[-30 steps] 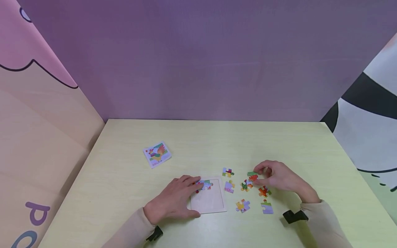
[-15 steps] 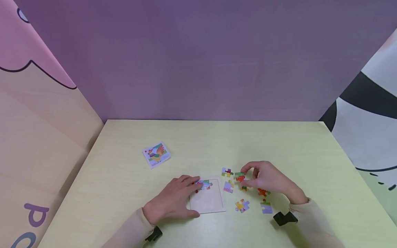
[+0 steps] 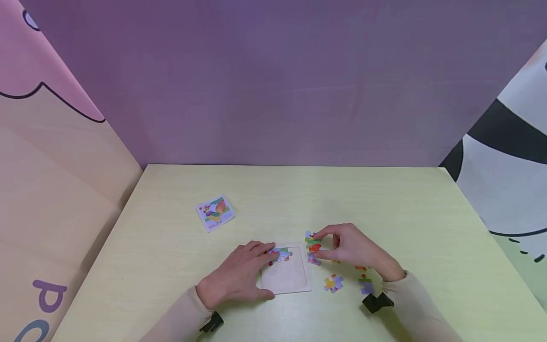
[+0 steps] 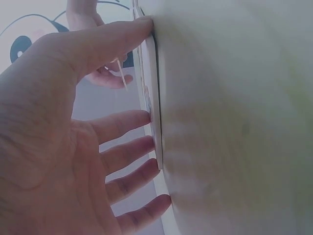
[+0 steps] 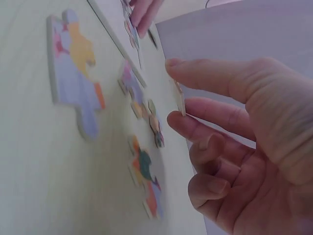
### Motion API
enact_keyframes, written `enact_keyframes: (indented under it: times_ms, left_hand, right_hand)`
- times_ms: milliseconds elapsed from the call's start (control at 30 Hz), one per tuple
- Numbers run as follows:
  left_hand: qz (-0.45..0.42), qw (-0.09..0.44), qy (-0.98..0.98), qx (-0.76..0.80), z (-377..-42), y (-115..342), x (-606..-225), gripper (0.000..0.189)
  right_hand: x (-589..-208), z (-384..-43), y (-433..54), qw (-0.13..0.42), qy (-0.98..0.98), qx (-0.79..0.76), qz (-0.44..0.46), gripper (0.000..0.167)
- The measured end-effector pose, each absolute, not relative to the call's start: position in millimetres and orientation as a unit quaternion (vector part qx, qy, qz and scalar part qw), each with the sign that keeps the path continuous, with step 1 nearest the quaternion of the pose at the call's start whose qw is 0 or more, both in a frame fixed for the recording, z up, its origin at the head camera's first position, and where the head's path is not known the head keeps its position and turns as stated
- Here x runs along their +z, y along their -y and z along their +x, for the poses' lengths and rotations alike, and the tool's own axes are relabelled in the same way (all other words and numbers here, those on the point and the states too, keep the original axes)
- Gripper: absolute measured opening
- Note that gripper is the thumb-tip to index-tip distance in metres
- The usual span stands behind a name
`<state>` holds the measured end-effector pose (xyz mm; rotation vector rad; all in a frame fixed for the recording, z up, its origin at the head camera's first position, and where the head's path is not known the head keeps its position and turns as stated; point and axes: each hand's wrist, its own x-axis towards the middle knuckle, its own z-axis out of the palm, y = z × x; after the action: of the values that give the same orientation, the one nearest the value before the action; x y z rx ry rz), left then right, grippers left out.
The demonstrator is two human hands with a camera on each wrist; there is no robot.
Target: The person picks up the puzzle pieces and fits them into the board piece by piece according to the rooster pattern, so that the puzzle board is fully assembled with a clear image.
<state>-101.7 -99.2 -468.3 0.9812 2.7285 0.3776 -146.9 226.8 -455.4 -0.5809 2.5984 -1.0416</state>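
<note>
My left hand (image 3: 239, 274) rests on the square puzzle tray (image 3: 290, 283), thumb at its near edge and fingers spread over its left side. In the left wrist view those fingers (image 4: 124, 152) are nearly straight along the tray's edge. Joined puzzle pieces (image 3: 283, 254) lie in the tray's upper left part, partly under the fingertips. My right hand (image 3: 356, 248) pinches a green and red puzzle piece (image 3: 314, 247) between thumb and fingers, just right of the tray. In the right wrist view the held piece (image 5: 180, 97) appears nearly edge-on above the table.
A loose yellow and lilac piece (image 3: 333, 283) lies right of the tray, with a green and lilac piece (image 3: 366, 285) farther right. Other pieces are partly hidden by my right hand. A picture card with a bird (image 3: 215, 213) lies at the back left of the table (image 3: 171, 247).
My right hand has moved left with the pinched puzzle piece, from over the scattered pieces to near the tray's right edge. The left hand and the tray have stayed in place.
</note>
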Motion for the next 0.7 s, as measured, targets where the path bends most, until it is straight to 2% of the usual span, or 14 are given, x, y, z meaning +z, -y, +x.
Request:
enact_keyframes:
  times_ms: [400, 700]
  left_hand:
    - [0.333, 0.111, -0.928, 0.127, -102, 99, -469, 0.082]
    - [0.331, 0.109, -0.929, 0.127, -102, 98, -468, 0.082]
  right_hand:
    - [-464, -149, -203, 0.119, -0.877, -0.378, -0.273, 0.033]
    - [-465, -146, -185, 0.127, -0.878, -0.369, -0.277, 0.032]
